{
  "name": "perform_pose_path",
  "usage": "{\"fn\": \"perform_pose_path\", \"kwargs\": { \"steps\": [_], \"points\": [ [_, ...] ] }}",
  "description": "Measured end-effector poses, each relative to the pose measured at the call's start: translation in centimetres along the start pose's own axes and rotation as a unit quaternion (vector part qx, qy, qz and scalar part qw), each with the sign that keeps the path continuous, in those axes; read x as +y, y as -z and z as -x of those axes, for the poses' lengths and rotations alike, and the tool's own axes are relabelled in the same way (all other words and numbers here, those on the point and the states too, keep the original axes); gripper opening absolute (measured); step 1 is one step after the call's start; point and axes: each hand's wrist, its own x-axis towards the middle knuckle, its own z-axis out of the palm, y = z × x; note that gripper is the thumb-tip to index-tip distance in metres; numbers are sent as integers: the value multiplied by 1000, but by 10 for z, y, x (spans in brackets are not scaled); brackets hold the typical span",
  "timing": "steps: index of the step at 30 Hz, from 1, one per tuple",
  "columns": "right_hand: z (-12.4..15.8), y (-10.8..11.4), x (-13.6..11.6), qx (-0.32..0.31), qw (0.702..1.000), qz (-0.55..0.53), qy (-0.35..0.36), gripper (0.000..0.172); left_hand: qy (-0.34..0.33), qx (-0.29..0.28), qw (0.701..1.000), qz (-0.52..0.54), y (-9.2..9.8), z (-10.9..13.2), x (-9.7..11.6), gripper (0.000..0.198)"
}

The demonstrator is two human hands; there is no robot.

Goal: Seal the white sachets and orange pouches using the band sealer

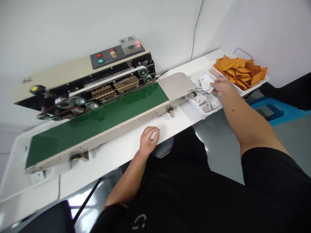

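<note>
My right hand [220,87] reaches over a white tray [197,108] of white printed sachets and pinches one white sachet [206,82] at its edge. My left hand [148,140] rests on the white table [116,165] with its fingers loosely curled, holding nothing. It lies just in front of a band sealer [82,81], whose green conveyor belt [97,119] runs along the table. A steel plate [176,85] at the belt's end stands next to the white tray. Beyond my right hand, a second white tray [243,91] holds a heap of orange sachets [239,72].
The sealer's control panel [116,55] has coloured buttons and a small lit box. Its belts and rollers are exposed along the back. A blue crate [269,108] sits on the floor at right, and a dark seat [43,220] stands at lower left.
</note>
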Motion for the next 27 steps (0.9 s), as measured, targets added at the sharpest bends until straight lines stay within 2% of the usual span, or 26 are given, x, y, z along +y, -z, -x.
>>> {"fn": "perform_pose_path", "kwargs": {
  "steps": [3, 8, 11, 13, 16, 18, 20, 22, 24, 27],
  "points": [
    [1, 3, -4, -5, 997, 1, -74, 24, 12, -6, 1000, 12, -3, -1, -1, 12],
    [2, 12, -19, 2, 993, -54, -109, 23, 50, -10, 997, 55, -8, -6, 2, 12],
    [11, 19, -32, -17, 990, -94, -101, 22, 119, -14, 983, 137, -21, -13, 6, 14],
    [29, 23, -41, -51, 987, -122, -88, 21, 184, -14, 957, 225, -33, -21, 13, 20],
    [79, 22, -47, -167, 968, -183, -47, 18, 260, -15, 887, 380, -50, -38, 31, 38],
    [126, 14, -42, -237, 948, -208, -38, 26, 275, -12, 845, 459, -56, -49, 46, 50],
    [175, 3, -30, -288, 931, -216, -61, 40, 289, 8, 806, 517, -55, -58, 58, 58],
    [221, -10, -13, -332, 918, -196, -95, 46, 300, 36, 773, 558, -50, -61, 66, 65],
    [258, -22, 4, -356, 908, -180, -126, 48, 308, 58, 753, 579, -40, -56, 68, 71],
    [295, -35, 28, -349, 909, -173, -149, 50, 316, 66, 753, 573, -24, -39, 67, 81]
  ]
}}
